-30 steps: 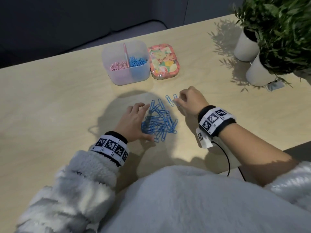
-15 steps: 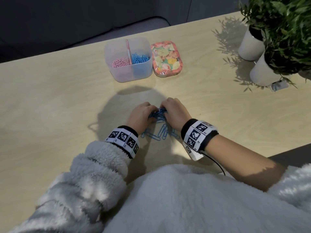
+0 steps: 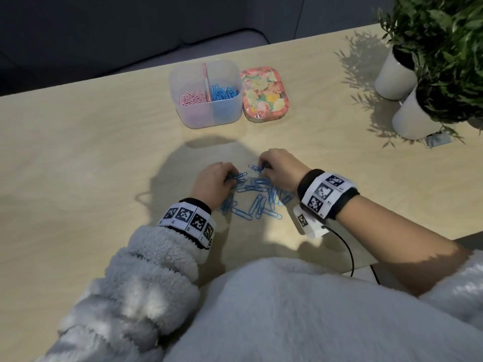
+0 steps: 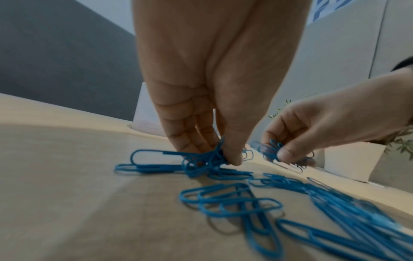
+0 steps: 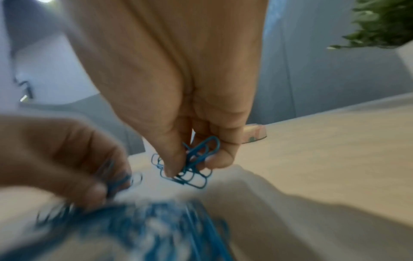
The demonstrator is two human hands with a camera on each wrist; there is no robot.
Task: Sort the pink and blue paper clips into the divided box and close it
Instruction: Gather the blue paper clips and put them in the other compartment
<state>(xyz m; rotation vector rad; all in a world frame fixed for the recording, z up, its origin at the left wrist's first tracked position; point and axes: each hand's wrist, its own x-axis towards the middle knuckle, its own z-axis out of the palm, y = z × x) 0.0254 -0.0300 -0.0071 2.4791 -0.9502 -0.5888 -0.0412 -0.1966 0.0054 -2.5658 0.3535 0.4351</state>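
A loose pile of blue paper clips (image 3: 257,202) lies on the wooden table between my wrists. My left hand (image 3: 217,182) pinches a bunch of blue clips (image 4: 205,161) at the pile's left edge, still touching the table. My right hand (image 3: 277,165) pinches a smaller bunch of blue clips (image 5: 196,162) at the pile's far side. The clear divided box (image 3: 206,121) stands open farther back, with pink clips (image 3: 193,96) in its left half and blue clips (image 3: 224,91) in its right half. Its floral lid (image 3: 264,94) lies beside it on the right.
Two white pots (image 3: 394,77) with green plants (image 3: 444,45) stand at the table's back right. A black cable (image 3: 347,252) runs from my right wrist over the near table edge. A dark sofa lies beyond the far edge.
My left hand, flat beside the pile a second ago, now pinches clips. My right hand pulled in from the pile's far right, met the left, and now both hands have drawn slightly apart holding bunches.
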